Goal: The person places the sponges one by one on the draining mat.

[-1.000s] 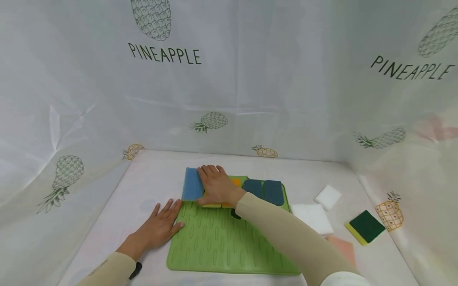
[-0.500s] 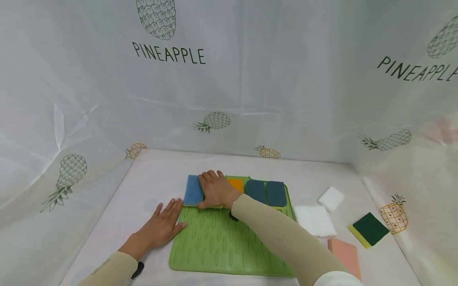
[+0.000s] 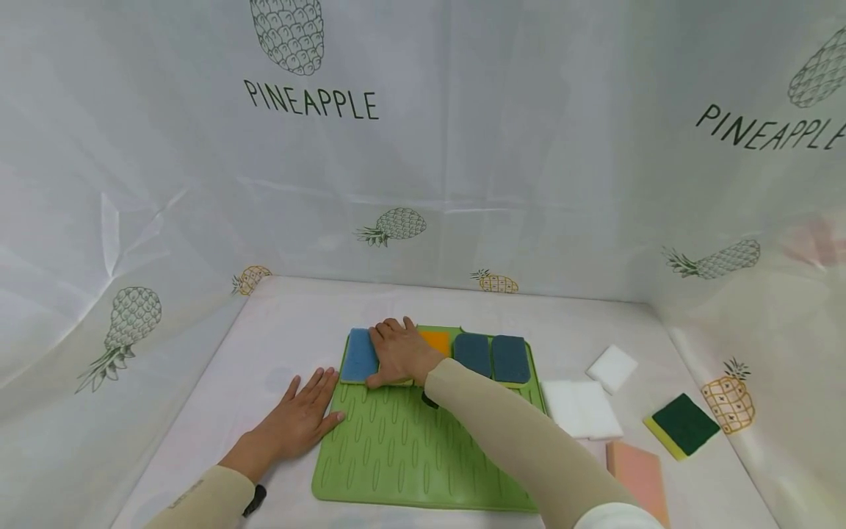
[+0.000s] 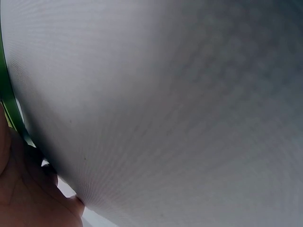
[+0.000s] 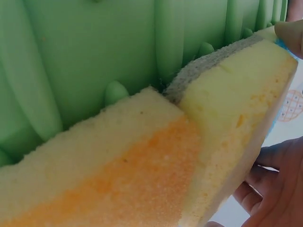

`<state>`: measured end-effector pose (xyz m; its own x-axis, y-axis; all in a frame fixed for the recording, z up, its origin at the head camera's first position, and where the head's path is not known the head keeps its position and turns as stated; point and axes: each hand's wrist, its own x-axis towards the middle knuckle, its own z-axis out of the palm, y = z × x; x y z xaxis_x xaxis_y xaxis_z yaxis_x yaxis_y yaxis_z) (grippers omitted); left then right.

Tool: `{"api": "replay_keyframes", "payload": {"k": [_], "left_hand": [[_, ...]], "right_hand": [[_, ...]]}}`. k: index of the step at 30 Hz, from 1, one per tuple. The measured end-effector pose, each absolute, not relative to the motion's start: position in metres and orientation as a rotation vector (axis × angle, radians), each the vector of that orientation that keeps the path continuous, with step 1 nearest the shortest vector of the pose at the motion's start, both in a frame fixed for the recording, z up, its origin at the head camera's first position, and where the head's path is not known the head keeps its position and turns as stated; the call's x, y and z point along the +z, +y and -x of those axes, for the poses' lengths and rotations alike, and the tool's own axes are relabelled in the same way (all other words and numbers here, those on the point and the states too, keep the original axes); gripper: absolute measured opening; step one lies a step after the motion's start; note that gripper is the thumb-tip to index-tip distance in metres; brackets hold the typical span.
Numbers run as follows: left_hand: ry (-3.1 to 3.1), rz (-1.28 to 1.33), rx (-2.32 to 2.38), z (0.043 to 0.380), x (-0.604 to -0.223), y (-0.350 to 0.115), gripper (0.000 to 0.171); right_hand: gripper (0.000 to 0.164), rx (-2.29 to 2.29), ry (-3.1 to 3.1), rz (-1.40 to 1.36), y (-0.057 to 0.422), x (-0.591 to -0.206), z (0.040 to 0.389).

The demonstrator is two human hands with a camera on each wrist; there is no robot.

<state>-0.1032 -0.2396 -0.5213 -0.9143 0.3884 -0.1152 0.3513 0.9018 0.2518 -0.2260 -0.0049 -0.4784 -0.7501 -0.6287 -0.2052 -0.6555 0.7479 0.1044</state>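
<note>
In the head view, my right hand [image 3: 399,353] lies across the row of sponges at the far left of the green ribbed mat [image 3: 403,448]. Its fingertips reach over the far edge and its thumb is at the near edge, gripping at the light blue sponge [image 3: 359,356]. A yellow sponge sits mostly under the palm; in the right wrist view, this yellow sponge [image 5: 236,99] lies against an orange-and-cream one [image 5: 147,156]. To the right are two dark blue sponges [image 3: 472,354]. My left hand [image 3: 300,415] rests flat on the table, its thumb touching the mat's left edge.
To the mat's right lie white pads [image 3: 581,409], a smaller white pad [image 3: 612,369], a green-and-yellow sponge [image 3: 684,425] and a pink block [image 3: 640,474]. A white pineapple-print sheet [image 3: 436,147] stands behind and along the sides.
The light blue sponge has slid toward me, its far end now level with the mat's far edge. My right hand has moved nearer with it. The left hand stays put.
</note>
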Motion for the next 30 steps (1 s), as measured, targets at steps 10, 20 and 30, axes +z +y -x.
{"api": "replay_keyframes", "payload": {"k": [10, 20, 30], "left_hand": [[2.908, -0.571, 0.337, 0.102, -0.522, -0.239, 0.081], [2.941, -0.61, 0.315, 0.096, -0.521, -0.24, 0.079], [2.959, -0.623, 0.317, 0.097, -0.522, -0.24, 0.074]], "right_hand": [[0.11, 0.23, 2.784, 1.026, -0.005, -0.479, 0.226], [0.096, 0.074, 2.935, 1.161, 0.028, -0.449, 0.218], [0.065, -0.063, 3.204, 1.306, 0.153, -0.434, 0.211]]}}
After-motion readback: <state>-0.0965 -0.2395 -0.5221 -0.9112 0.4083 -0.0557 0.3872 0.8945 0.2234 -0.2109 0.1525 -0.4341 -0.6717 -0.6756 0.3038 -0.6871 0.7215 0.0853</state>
